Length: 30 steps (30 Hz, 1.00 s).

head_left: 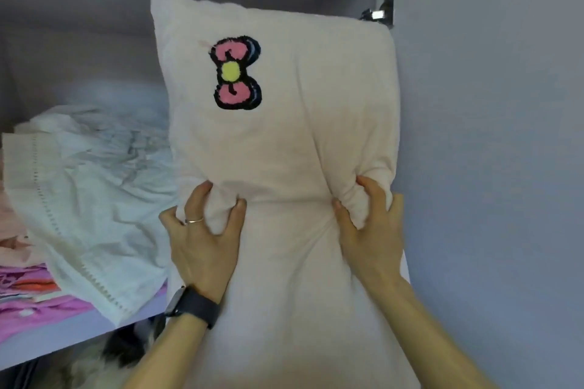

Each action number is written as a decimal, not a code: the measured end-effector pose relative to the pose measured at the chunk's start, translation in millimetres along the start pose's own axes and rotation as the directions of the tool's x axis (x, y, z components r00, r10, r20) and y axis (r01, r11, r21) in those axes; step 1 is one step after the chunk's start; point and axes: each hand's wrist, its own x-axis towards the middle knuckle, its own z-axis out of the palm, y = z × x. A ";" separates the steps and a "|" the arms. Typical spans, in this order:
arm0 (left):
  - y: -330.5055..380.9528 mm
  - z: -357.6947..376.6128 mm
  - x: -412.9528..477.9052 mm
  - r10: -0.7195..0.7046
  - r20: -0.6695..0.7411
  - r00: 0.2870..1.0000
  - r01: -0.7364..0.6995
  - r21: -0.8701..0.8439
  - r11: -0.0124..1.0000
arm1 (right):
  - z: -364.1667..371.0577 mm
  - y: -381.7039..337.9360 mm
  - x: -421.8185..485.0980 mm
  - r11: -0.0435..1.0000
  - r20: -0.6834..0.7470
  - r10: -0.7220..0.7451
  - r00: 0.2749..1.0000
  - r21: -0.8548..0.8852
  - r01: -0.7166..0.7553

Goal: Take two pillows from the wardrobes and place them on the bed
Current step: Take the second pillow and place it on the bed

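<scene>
A pale pink pillow [294, 136] with a pink, black and yellow bow patch stands upright in front of the open wardrobe. My left hand [202, 230], with a ring and a dark wrist watch, bunches the fabric at the pillow's left side. At the pillow's right side my right hand [369, 224] grips a fold of the cover. The pillow's lower end runs out of the frame between my forearms. No bed is in view.
A wardrobe shelf [63, 335] on the left holds a white rumpled linen [88, 193] hanging over its edge and folded pink and purple textiles [31, 297]. A wardrobe door [489, 136] with a metal hinge [379, 12] stands on the right. Something furry lies under the shelf.
</scene>
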 end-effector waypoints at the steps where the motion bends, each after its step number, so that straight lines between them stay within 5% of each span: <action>1: 3.0 8.1 -13.2 -0.008 0.029 1.000 0.010 -0.045 0.999 | -18.0 2.2 -8.5 0.999 -0.033 -0.010 0.999 -0.047 0.009; 11: 98.4 68.1 -161.5 0.030 0.376 0.926 0.189 -0.531 0.826 | -221.7 15.6 -37.9 0.862 -0.200 -0.087 0.976 -0.506 -0.027; 20: 226.3 60.6 -276.1 0.404 0.424 0.810 0.063 -0.749 0.660 | -400.7 -1.3 -121.6 0.777 -0.563 -0.141 0.814 -0.573 -0.262; 24: 265.2 36.9 -336.0 0.580 0.445 0.683 0.068 -0.829 0.556 | -455.7 -16.0 -186.0 0.703 -0.702 -0.150 0.696 -0.571 -0.424; 30: 280.5 0.4 -441.3 0.743 0.551 0.380 0.181 -0.832 0.524 | -500.1 -27.9 -300.3 0.527 -0.856 -0.046 0.516 -0.459 -0.715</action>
